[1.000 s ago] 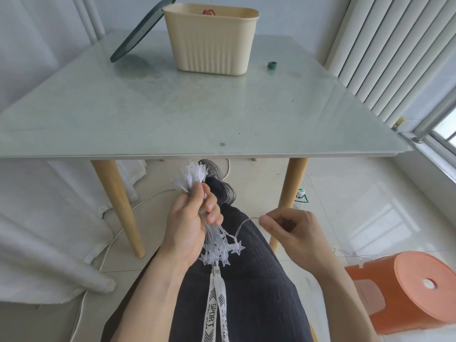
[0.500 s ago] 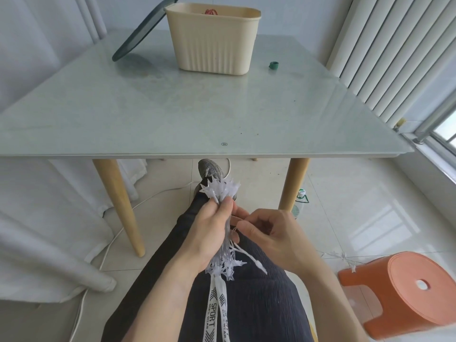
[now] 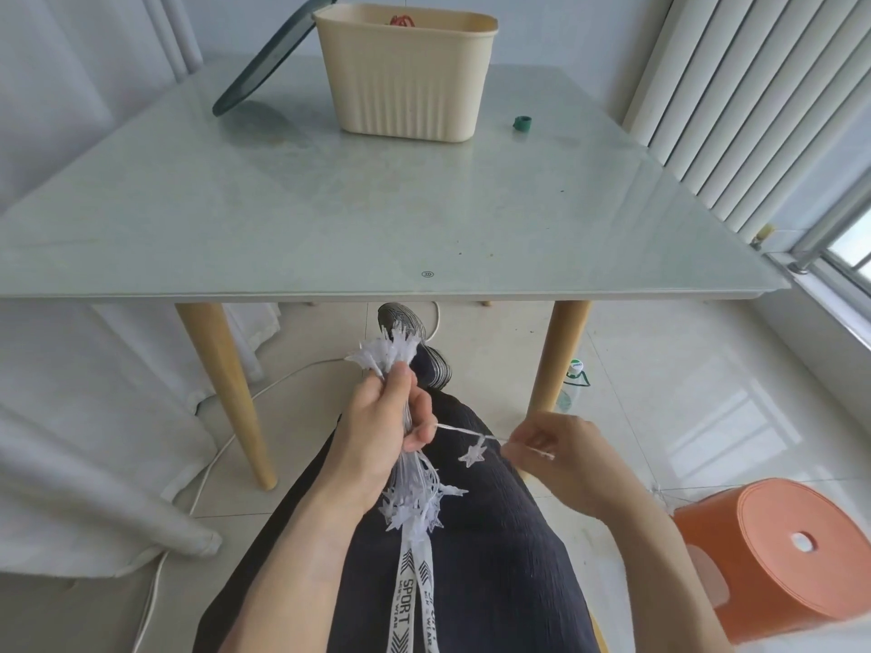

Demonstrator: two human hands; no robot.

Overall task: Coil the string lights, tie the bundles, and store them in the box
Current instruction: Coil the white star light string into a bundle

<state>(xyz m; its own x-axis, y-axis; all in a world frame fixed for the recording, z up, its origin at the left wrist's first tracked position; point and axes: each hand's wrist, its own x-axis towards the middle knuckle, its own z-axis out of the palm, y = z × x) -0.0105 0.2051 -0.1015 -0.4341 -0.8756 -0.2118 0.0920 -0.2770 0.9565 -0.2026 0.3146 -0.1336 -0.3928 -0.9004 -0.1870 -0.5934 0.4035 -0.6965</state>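
My left hand (image 3: pixel 377 431) grips a coiled bundle of white star-shaped string lights (image 3: pixel 414 501) over my lap, stars poking out above and below the fist. A loose strand (image 3: pixel 466 432) with one star runs from the bundle rightward to my right hand (image 3: pixel 561 457), which pinches the wire. The strand trails on toward the floor at the right. The beige ribbed box (image 3: pixel 405 82) stands open at the far side of the glass table (image 3: pixel 377 214), with something red inside it.
A dark green lid (image 3: pixel 268 58) leans against the box's left side. A small green roll (image 3: pixel 522 123) lies on the table right of the box. An orange stool (image 3: pixel 782 558) stands at my right. A white cable (image 3: pixel 198 487) runs across the floor near the left table leg.
My right hand has pulled away from the bundle to the right, drawing a strand with one star taut. My left hand keeps its grip on the bundle.
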